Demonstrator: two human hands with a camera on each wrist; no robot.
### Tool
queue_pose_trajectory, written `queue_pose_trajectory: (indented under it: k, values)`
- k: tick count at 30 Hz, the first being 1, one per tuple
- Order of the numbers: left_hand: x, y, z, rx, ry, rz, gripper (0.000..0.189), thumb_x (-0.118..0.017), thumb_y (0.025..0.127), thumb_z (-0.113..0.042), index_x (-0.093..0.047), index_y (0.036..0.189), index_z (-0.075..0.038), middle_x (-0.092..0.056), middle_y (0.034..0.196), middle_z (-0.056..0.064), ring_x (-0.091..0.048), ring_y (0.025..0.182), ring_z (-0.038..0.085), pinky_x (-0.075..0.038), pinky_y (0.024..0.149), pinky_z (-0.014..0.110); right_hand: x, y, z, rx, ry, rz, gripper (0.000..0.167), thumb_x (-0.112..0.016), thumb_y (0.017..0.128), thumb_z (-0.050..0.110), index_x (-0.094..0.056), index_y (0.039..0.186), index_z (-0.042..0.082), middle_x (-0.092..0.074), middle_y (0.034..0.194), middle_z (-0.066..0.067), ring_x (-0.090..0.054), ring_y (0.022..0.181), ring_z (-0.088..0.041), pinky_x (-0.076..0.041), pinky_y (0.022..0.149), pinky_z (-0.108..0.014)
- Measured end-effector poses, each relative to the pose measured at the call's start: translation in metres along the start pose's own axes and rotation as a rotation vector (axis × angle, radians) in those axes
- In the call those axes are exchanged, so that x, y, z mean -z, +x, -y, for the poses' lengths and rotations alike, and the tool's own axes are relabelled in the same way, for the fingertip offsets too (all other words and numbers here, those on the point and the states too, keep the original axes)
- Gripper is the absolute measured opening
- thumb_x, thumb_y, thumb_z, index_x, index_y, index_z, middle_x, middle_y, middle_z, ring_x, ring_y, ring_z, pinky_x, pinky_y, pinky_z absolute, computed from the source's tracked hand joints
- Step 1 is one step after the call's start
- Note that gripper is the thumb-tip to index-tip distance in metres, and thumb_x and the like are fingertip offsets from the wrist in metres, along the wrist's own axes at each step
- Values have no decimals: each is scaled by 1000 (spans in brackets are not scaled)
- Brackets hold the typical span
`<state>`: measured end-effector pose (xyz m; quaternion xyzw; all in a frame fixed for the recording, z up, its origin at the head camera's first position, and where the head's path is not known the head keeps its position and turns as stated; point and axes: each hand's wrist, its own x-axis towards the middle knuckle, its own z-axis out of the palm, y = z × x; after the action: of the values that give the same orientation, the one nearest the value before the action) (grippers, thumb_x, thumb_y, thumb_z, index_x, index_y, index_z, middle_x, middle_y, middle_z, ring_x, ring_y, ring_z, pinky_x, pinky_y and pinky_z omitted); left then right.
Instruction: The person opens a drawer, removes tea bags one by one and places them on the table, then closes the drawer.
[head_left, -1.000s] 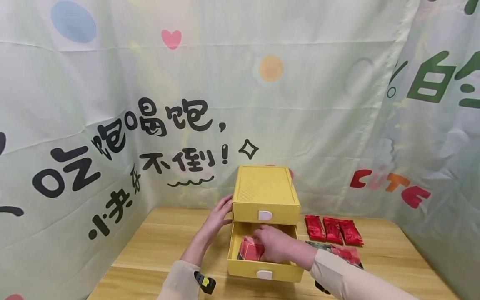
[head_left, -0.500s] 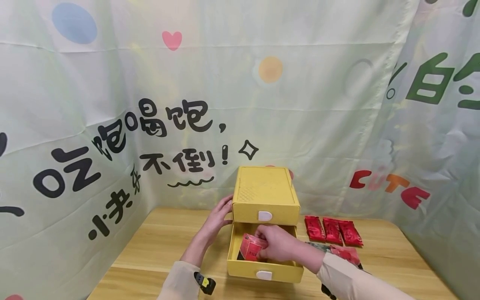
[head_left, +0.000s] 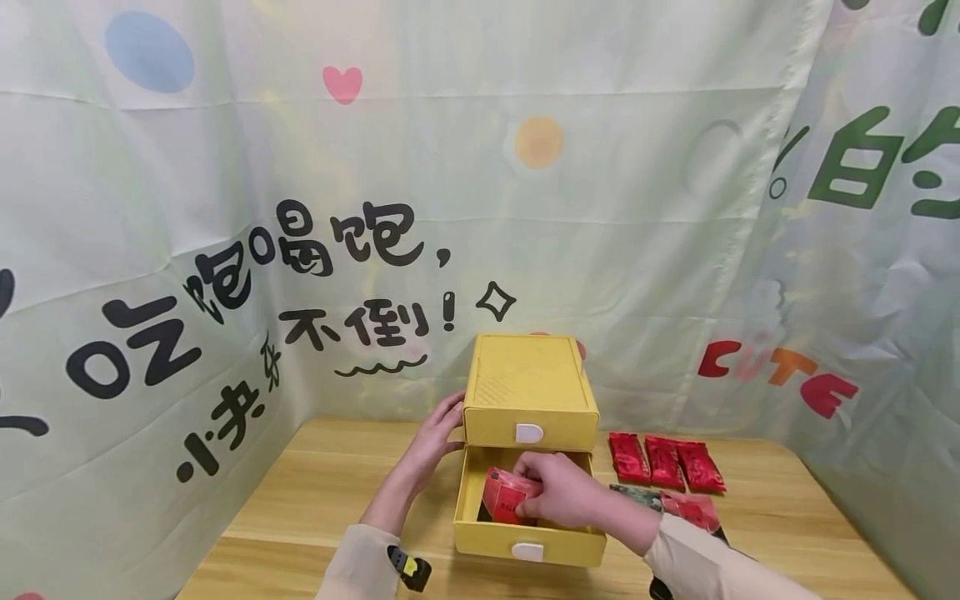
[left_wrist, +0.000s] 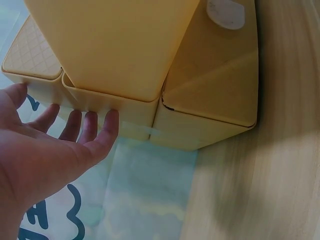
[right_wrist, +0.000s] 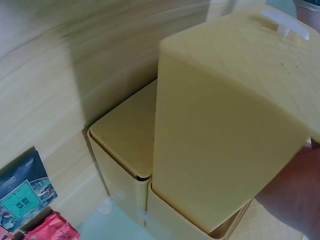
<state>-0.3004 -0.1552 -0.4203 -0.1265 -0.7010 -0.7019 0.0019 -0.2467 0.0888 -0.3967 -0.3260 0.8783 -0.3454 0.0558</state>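
A yellow drawer cabinet [head_left: 532,371] stands on the table, one lower drawer [head_left: 480,540] pulled out. Inside that drawer is a red packet [head_left: 504,493] with a dark lower corner, tilted up. My right hand [head_left: 566,492] reaches in from the right and pinches the packet's right edge between thumb and fingers. In the right wrist view, the drawer wall [right_wrist: 220,125] hides most of this hand. My left hand [head_left: 431,437] rests with extended fingers against the cabinet's left side; its fingertips [left_wrist: 111,120] show at the side wall in the left wrist view.
Three small red packets [head_left: 664,461] lie in a row right of the cabinet. Nearer, beside the open drawer, lie a dark green packet [right_wrist: 25,195] and a red-and-dark packet [head_left: 690,508]. A printed curtain [head_left: 637,250] hangs behind the wooden table [head_left: 300,517].
My right hand has drawn slightly up and to the right, now pinching the red packet, whose top is tipped higher. My left hand stays at the cabinet's side.
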Motion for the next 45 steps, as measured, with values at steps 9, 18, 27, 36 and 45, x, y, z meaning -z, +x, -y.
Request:
queue_pose_trajectory:
  k: [9,18,27,36,45]
  values:
    - [1,2,2,-7,8,-6,57,-46,112,-34,-37,159,-3,-50,148,25,-48,133,38,-51,100,51,4,-5,-5,9,77,-28,22,-84,84,6,-66,96,12,-70,87,5,-58,73,-11,-48,65,-27]
    - [1,1,1,-2,12,-1,57,-45,112,-34,-37,159,-4,-47,152,25,-48,133,38,-50,100,51,9,-8,-5,-25,218,-56,13,-75,91,4,-67,101,6,-68,88,-3,-62,75,-17,-52,63,-28]
    - [1,2,1,-2,19,3,57,-46,112,-35,-36,159,-4,-48,151,25,-48,133,38,-50,100,50,12,-14,-5,-68,339,-135,19,-72,92,4,-66,109,0,-68,95,-7,-61,80,-18,-51,65,-27]
    - [1,2,2,-2,6,4,56,-44,112,-35,-38,159,-6,-48,152,24,-48,132,37,-50,99,50,23,-25,1,-95,416,-202,25,-70,92,2,-64,116,-1,-69,100,-11,-60,80,-20,-51,64,-28]
    - [1,3,2,-4,1,4,55,-44,113,-35,-38,159,-6,-45,155,24,-49,131,36,-51,98,48,30,-33,-1,-130,413,-267,28,-71,90,1,-66,117,-2,-69,100,-11,-62,81,-20,-55,67,-29]
